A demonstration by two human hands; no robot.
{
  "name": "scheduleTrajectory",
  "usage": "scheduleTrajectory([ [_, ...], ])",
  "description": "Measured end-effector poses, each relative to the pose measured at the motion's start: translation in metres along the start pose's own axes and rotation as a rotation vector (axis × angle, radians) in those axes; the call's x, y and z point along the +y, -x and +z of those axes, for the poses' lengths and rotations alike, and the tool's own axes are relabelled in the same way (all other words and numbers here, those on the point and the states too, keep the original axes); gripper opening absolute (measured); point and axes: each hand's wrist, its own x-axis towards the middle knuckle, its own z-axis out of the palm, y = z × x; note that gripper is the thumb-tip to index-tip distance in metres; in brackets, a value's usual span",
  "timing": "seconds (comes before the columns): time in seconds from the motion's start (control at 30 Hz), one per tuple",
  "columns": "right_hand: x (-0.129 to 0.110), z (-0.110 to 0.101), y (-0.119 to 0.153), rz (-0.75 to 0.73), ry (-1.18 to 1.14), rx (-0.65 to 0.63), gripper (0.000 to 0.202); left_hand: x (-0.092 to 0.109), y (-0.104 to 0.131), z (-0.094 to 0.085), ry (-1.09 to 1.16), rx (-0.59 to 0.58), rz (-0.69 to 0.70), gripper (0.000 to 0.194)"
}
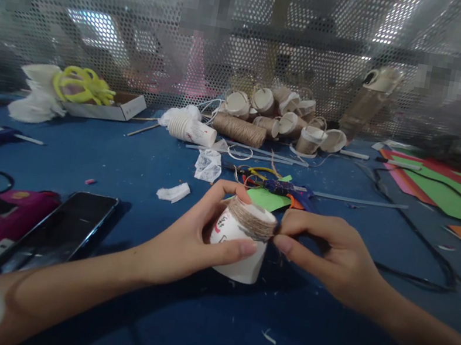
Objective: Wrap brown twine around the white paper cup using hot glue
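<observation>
A white paper cup (243, 265) with red and black print is held just above the blue table, tilted slightly. Several turns of brown jute twine (252, 221) circle its upper part, near the rim. My left hand (193, 234) is closed around the cup from the left, thumb on the front and index finger at the rim. At the cup's right side, the thumb and index finger of my right hand (328, 246) pinch together at the edge of the twine band. The strand between those fingertips is mostly hidden.
Behind the cup lie a blue glue gun (283, 188), scissors (264, 172) and green paper (265, 199). Twine-wrapped cups (292, 125), a twine roll (238, 128) and stacked paper cups (191, 130) stand farther back. A phone (64, 226) is left; coloured sheets (455, 188) and a black cable (412, 279) are right.
</observation>
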Motion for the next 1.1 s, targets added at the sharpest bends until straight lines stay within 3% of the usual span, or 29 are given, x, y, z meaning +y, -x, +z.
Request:
scheduleTrajectory([
  [0.53,-0.0003,-0.0007,-0.0033,0.091,-0.135,-0.065,0.02,-0.0012,0.0009,-0.0001,-0.03,-0.03,0.018,0.042],
  [0.97,0.0027,-0.0016,-0.0031,0.225,-0.159,-0.117,0.037,-0.0017,-0.0001,-0.0027,-0.038,-0.072,0.032,0.038],
  [1.1,0.0061,-0.0021,-0.0028,0.285,-0.221,-0.121,0.028,-0.0024,0.0001,-0.0039,-0.049,-0.087,0.016,0.039],
])
